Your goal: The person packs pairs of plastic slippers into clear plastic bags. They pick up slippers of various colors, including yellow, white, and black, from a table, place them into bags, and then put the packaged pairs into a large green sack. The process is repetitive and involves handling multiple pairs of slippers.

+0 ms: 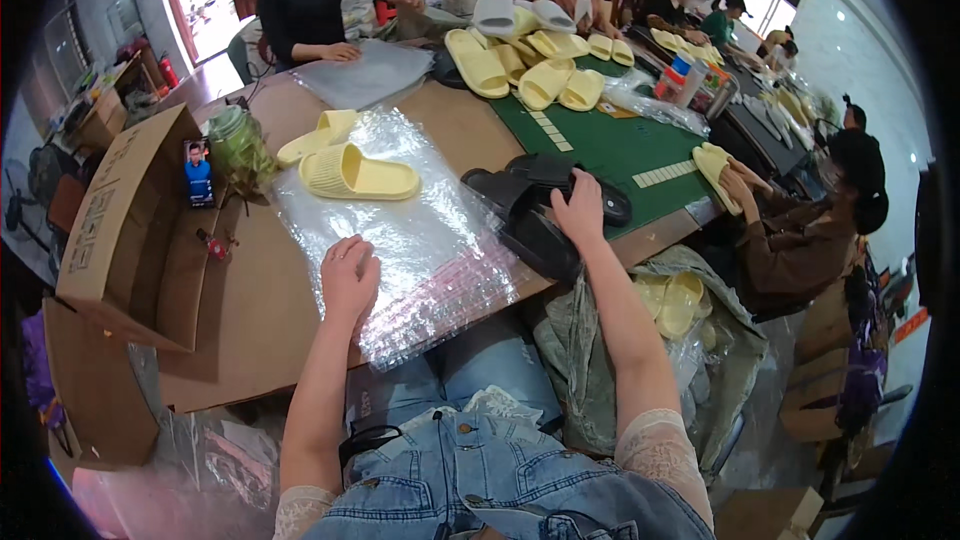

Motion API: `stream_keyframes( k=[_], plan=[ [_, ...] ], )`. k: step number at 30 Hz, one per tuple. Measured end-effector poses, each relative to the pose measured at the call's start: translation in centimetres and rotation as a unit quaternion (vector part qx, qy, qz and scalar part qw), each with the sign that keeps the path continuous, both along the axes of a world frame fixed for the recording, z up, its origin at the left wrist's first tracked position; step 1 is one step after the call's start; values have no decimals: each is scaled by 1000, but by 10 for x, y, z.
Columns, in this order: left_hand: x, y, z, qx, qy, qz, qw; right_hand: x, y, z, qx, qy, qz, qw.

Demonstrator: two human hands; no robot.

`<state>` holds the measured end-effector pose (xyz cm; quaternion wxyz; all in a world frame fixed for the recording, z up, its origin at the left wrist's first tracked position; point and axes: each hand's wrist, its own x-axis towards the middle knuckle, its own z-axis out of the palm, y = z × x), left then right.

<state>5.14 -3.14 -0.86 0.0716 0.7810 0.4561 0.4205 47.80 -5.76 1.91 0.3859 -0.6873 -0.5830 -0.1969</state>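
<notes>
**Right hand on the black slippers, left hand flat on the plastic**

Only the head view is on my screen, so everything comes from it.

Just off to the right of the plastic sheet [400, 230] lie the black slippers [535, 205], stacked near the table's front edge with their long axis running from upper left to lower right. My right hand [580, 208] is on them, fingers curled over the top slipper in a loose grip; whether it has fully closed I cannot tell. That hand is clearly the nearer one to the slippers.

My left hand [350, 275] rests open, palm down, on the near left part of the plastic sheet, pinning it flat. The slippers lie to its right, with the crinkled edge of the sheet between.

At the far end of the same sheet sits a yellow slipper [358, 175], long axis running left to right, with a second yellow one partly behind it. A cardboard box [130, 230] stands open at the left. Other people work across the brown table [250, 310], among more yellow slippers.
</notes>
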Motion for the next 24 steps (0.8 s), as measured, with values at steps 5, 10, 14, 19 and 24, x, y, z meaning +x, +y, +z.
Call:
stream_keyframes(
  k=[5,10,14,19,24],
  plan=[
    [-7,-3,0,-16,-3,9,1000,-10,9,2,-240,161,90,953],
    [-4,-1,-2,6,-6,10,1000,-42,-2,-3,-165,-9,46,985],
    [-6,-2,1,-15,-15,5,1000,-45,6,-17,-114,-6,-53,992],
    [-6,-5,1,-8,-34,0,999,-29,-4,5,-102,96,-55,989],
    [-5,-4,-1,-14,6,-34,999,3,-23,21,-11,248,-51,967]
  ],
)
